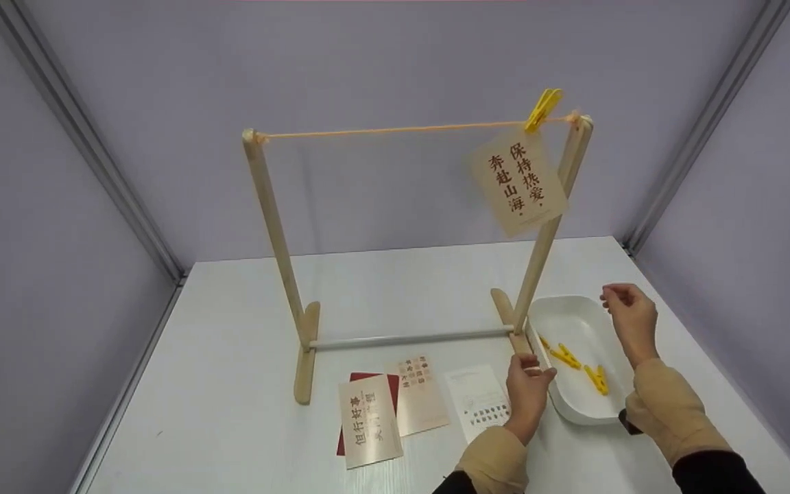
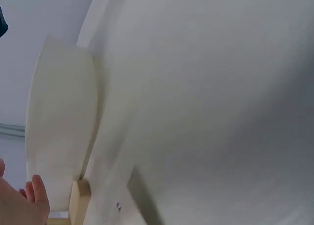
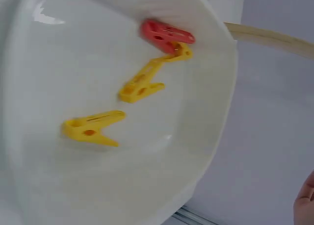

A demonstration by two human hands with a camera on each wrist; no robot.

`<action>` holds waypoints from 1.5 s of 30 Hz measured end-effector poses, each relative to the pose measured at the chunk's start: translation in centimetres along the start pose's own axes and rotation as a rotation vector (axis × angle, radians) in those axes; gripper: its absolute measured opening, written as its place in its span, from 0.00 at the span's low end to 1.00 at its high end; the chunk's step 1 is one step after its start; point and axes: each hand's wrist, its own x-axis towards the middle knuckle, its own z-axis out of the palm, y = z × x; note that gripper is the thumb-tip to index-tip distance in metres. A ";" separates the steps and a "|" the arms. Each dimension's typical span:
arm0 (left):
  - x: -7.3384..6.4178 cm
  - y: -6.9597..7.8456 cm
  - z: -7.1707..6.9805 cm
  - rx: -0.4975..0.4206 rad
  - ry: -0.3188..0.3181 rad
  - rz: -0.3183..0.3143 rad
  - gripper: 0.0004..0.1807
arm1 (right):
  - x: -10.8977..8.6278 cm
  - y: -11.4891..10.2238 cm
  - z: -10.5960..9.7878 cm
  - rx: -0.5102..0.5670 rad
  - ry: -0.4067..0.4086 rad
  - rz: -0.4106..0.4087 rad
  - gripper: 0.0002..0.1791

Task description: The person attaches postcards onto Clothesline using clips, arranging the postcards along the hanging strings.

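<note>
My left hand (image 1: 529,392) is beside the left wall of a white tray (image 1: 577,416), fingers loosely bent; whether its fingertips touch the rim I cannot tell. Above the tray's right side is my right hand (image 1: 633,322), thumb near the fingertips and nothing visible in it. Inside the tray lie yellow clothespins (image 1: 597,379) and, in the right wrist view, a red clothespin (image 3: 164,36). A yellow clothespin (image 1: 543,110) clips a beige card (image 1: 520,184) with dark red characters to an orange string (image 1: 395,130); the card hangs tilted.
A wooden frame (image 1: 275,233) carries the string, with a white bar (image 1: 409,339) low between its posts. On the white table (image 1: 217,343) lie a beige card (image 1: 371,425) over a red one (image 1: 373,377), a pinkish card (image 1: 422,401) and a white card (image 1: 475,394).
</note>
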 end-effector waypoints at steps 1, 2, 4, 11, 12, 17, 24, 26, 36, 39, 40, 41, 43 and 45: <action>-0.4 -0.3 0.1 0.005 -0.002 -0.014 0.17 | 0.2 2.3 0.1 0.057 -0.036 -0.015 0.14; -0.7 -0.6 0.1 0.012 -0.003 -0.021 0.18 | -0.2 3.0 0.1 0.042 -0.060 -0.008 0.15; -1.3 -1.1 0.1 0.036 -0.014 -0.037 0.20 | -1.1 4.2 0.2 0.005 -0.112 -0.004 0.16; -2.3 -1.9 0.0 0.047 -0.055 -0.092 0.24 | -4.4 6.0 0.5 -0.345 -0.284 -0.052 0.09; -2.4 -2.0 0.0 0.045 -0.061 -0.092 0.24 | -4.7 6.4 0.5 -0.386 -0.304 -0.070 0.08; -2.7 -2.0 0.3 0.037 -0.081 -0.105 0.22 | -5.9 8.0 0.1 -0.597 -0.343 -0.092 0.10; -2.8 -1.7 0.6 0.052 -0.124 -0.149 0.21 | -6.6 8.7 -0.5 -0.691 -0.439 0.025 0.14; -2.8 -1.7 0.6 0.066 -0.140 -0.151 0.21 | -6.7 8.7 -0.5 -0.689 -0.461 0.041 0.13; -2.5 -1.8 0.5 0.048 -0.159 -0.125 0.20 | -6.1 9.0 -0.3 -0.600 -0.432 0.108 0.12; -2.4 -1.8 0.6 0.043 -0.158 -0.114 0.19 | -5.9 9.0 -0.4 -0.559 -0.414 0.145 0.15; -2.4 -1.7 0.6 0.039 -0.158 -0.117 0.19 | -5.9 9.0 -0.4 -0.550 -0.404 0.143 0.16; -2.3 -1.7 0.6 0.039 -0.160 -0.112 0.19 | -5.9 9.0 -0.4 -0.538 -0.393 0.135 0.16; -2.3 -1.8 0.7 0.034 -0.159 -0.107 0.19 | -5.9 9.0 -0.5 -0.505 -0.354 0.101 0.16; -2.2 -1.9 0.7 0.033 -0.159 -0.096 0.19 | -6.0 9.0 -0.4 -0.472 -0.316 0.067 0.18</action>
